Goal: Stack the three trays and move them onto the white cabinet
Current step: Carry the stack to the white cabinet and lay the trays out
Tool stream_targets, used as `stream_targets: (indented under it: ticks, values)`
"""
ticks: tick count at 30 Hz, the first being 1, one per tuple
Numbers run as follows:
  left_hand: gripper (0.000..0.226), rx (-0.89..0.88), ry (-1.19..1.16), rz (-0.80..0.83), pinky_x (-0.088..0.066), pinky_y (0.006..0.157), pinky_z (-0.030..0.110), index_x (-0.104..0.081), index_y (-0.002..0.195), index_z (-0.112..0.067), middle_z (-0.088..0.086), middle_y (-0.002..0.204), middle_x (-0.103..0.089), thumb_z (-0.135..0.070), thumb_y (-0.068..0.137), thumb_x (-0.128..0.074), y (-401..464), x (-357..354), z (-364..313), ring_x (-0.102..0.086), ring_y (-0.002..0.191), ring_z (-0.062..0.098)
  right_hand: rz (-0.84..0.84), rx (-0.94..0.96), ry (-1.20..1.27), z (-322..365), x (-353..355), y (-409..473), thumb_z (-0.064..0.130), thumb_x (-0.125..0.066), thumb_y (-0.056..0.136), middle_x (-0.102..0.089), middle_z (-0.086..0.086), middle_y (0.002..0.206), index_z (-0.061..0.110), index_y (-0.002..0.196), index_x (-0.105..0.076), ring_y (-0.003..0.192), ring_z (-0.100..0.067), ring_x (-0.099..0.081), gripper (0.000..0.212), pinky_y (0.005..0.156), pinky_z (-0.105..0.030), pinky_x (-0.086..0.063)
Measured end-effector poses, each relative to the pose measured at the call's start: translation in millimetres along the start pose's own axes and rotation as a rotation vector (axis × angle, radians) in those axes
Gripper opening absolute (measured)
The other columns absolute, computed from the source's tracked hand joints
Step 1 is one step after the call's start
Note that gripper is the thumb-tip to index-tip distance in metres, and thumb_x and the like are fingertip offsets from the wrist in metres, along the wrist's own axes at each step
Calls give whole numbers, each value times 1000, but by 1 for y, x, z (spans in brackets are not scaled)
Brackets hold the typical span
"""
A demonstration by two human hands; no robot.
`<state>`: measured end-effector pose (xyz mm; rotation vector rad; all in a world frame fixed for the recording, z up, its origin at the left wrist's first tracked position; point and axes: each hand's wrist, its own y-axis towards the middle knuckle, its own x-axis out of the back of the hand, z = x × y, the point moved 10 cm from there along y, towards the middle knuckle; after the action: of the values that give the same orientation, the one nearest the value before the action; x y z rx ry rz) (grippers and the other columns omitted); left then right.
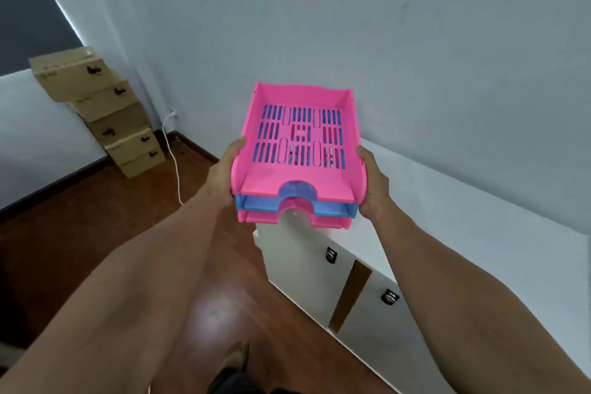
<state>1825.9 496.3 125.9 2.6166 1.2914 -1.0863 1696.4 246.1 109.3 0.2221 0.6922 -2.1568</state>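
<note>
Two hands clamp the stack: the left hand (pixel 224 174) on its left side, the right hand (pixel 374 184) on its right side. Pink tray (pixel 297 137) is on top, blue tray (pixel 332 206) in the middle, another pink one below. They hang above the end of the white cabinet (pixel 463 233), near the wall.

Two bare forearms, unsleeved, ending in bare hands: left hand (pixel 224 176), right hand (pixel 374 189); no rings or watch visible.
</note>
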Motion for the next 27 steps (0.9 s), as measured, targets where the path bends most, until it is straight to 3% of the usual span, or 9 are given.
stream_targets:
  ticks: [2,5,8,12,23,27]
  values:
    - [57,65,16,14,-52,102,51,-55,141,-15,15,129,-64,-50,97,-59,41,17,-9,-62,118,34,-63,25,54,0,-6,16,54,-93,53,-77,-14,120,14,120,-74,118,-41,-69,80,101,-60,-54]
    - [76,163,66,29,-37,116,62,-51,149,-19,18,157,-46,-54,86,-73,97,40,-24,-46,143,39,-168,58,109,-2,-14,30,51,-94,52,-77,-14,120,14,119,-75,118,-42,-69,79,100,-60,-55]
    - [80,235,148,72,-38,115,63,-57,144,-18,18,150,-55,-56,78,-81,135,52,-33,-52,138,38,-290,93,153,-9,-18,33,52,-92,54,-77,-13,118,14,116,-76,117,-41,-70,74,100,-59,-55]
    - [84,247,302,88,-42,110,67,-65,136,-17,21,143,-61,-63,69,-85,172,63,-42,-57,132,45,-395,129,194,-19,-18,32,57,-96,40,-75,-16,123,13,119,-74,119,-44,-67,93,101,-60,-54]
    - [84,253,437,130,-49,102,67,-70,128,-22,14,132,-70,-74,62,-82,196,59,-33,-65,123,42,-488,171,199,-26,-13,22,53,-91,58,-76,-13,122,18,111,-78,104,-38,-74,65,99,-57,-56]
    - [87,276,446,144,-50,102,66,-69,128,-22,15,132,-69,-74,60,-83,208,63,-28,-65,121,42,-520,156,239,-34,-13,28,51,-93,59,-76,-13,122,16,113,-78,113,-40,-72,66,99,-59,-56]
